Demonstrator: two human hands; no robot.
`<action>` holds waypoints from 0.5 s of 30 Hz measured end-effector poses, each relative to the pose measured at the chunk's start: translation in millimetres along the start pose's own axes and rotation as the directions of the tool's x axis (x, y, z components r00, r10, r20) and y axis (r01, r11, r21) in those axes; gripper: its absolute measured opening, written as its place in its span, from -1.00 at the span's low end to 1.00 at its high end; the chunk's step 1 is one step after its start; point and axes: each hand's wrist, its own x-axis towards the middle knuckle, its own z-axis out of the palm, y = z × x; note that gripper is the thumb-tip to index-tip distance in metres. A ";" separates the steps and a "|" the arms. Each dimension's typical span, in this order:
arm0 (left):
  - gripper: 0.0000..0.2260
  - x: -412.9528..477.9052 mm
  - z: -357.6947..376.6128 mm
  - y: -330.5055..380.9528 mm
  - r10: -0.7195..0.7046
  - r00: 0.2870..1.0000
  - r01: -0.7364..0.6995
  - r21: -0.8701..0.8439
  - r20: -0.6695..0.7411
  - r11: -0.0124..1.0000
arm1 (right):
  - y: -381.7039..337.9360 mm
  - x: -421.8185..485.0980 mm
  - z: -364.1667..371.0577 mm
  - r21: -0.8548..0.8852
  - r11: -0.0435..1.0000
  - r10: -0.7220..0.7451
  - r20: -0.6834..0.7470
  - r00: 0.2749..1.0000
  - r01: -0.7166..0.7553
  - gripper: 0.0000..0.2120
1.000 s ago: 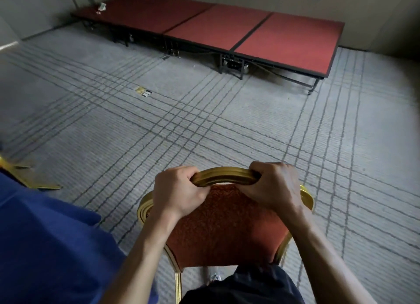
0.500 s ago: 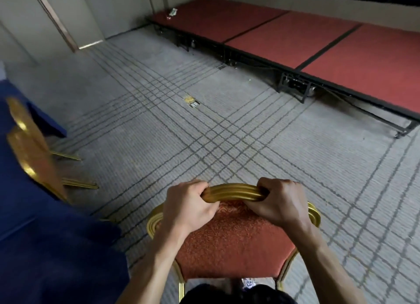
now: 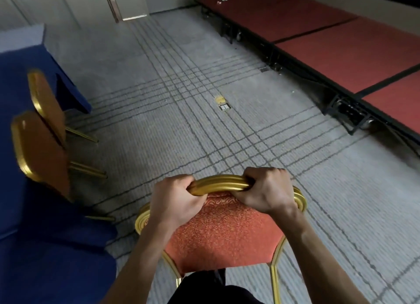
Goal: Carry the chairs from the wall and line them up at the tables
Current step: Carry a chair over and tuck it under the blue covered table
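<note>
Head view. Left hand (image 3: 175,201) and right hand (image 3: 266,190) are both clenched over the gold top rail (image 3: 218,185) of the chair (image 3: 227,240), fingers wrapped round it. The chair is upright just beside the near corner of the blue-draped table (image 3: 45,258). Its legs are mostly hidden, so contact with the carpet (image 3: 181,121) cannot be confirmed. Two placed chairs (image 3: 38,149) stand farther along the same table edge.

Judgement: the frame is rigid and probably moderately heavy, and the rail is smooth — the two-handed hold there is sound. The padded back (image 3: 211,253) is soft — a poor handhold.

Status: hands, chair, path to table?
Left hand and right hand grip gold-framed red-padded chair by top rail. Two gold chairs at blue-clothed table, left. Floor socket ahead.
</note>
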 end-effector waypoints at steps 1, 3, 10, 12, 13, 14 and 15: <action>-0.61 21.1 5.3 -13.6 -0.018 1.000 0.018 0.010 0.001 1.000 | 0.2 26.5 7.7 -0.006 1.000 -0.007 0.016 1.000 0.007 -0.55; -0.62 66.7 10.2 -38.9 -0.057 0.998 0.056 0.047 0.006 0.997 | -4.8 80.4 16.4 -0.017 1.000 0.004 0.057 0.998 -0.003 -0.56; -0.62 186.5 6.3 -102.4 -0.089 0.996 0.089 0.087 0.003 0.992 | -21.7 215.7 36.9 0.023 1.000 0.000 0.080 0.997 -0.002 -0.56; -0.63 217.9 6.2 -121.1 -0.106 0.994 0.105 0.098 0.001 0.990 | -24.0 255.6 47.9 0.022 1.000 -0.023 0.085 0.996 0.021 -0.55; -0.64 234.3 5.7 -131.9 -0.118 0.993 0.117 0.097 0.004 0.988 | -25.3 276.9 53.0 0.027 0.999 -0.035 0.080 0.996 0.033 -0.55; -0.64 249.6 6.2 -142.2 -0.123 0.992 0.123 0.096 -0.002 0.988 | -27.2 296.4 58.4 0.041 0.998 -0.054 0.075 0.996 0.051 -0.56; -0.63 265.5 7.7 -154.2 -0.132 0.991 0.132 0.103 -0.011 0.986 | -28.7 317.0 66.2 0.059 0.996 -0.075 0.062 0.995 0.072 -0.57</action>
